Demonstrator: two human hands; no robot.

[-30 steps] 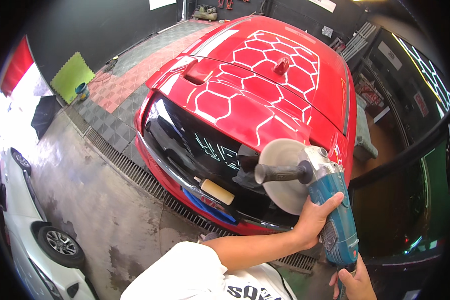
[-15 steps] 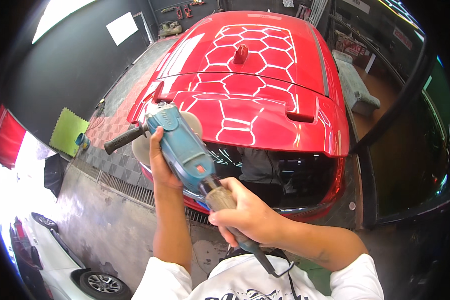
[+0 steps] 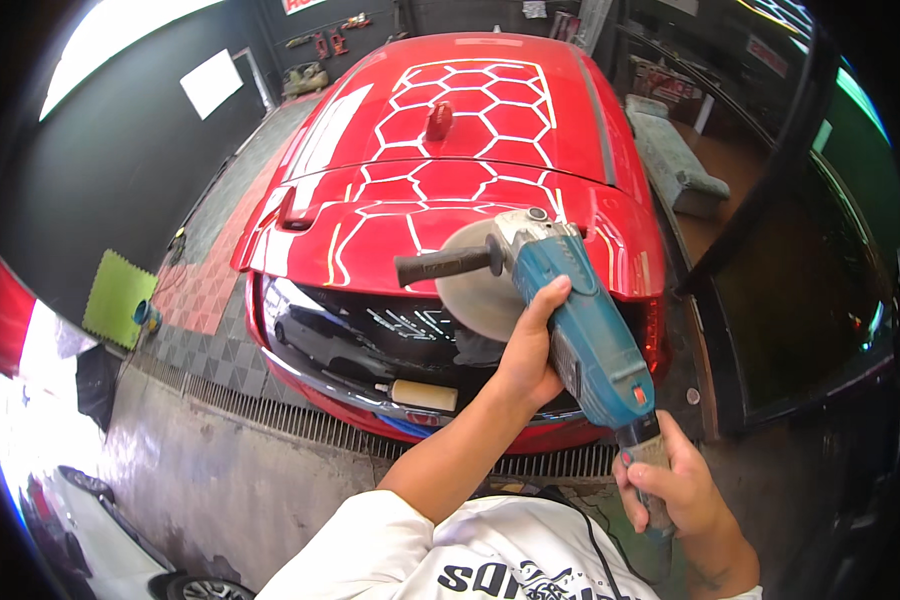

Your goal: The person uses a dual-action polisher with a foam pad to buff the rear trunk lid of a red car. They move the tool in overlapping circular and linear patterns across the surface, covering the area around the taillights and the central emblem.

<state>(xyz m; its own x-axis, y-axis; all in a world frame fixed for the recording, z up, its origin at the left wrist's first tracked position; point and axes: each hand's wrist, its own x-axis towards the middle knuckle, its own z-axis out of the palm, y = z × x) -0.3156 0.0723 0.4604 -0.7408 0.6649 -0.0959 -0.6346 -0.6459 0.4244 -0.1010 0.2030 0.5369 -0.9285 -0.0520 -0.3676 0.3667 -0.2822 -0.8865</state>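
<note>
Two hands on one tool: a blue-bodied power polisher with a silver metal head [image 3: 585, 335], held above the rear end of the glossy red car [image 3: 510, 178]. Left hand [image 3: 532, 368] grasps the polisher's body, thumb along the near side; the other fingers are mostly hidden underneath. Right hand [image 3: 678, 487] is wrapped round the rear grip, fingers curled; exact finger placement partly hidden. Black side handle [image 3: 446, 264] sticks out toward the red car's left side, neither hand on it. Round off-white pad [image 3: 478, 308] overlaps the red car's spoiler and rear window in view; can't tell if it touches. Cream plastic bottle [image 3: 423, 394] lies on its side at the lower tail of the red car. Metal drain grate [image 3: 290, 418] runs behind the red car. White car [image 3: 100, 530] sits behind and left of it; grey sofa [image 3: 670, 155] to its right.
</note>
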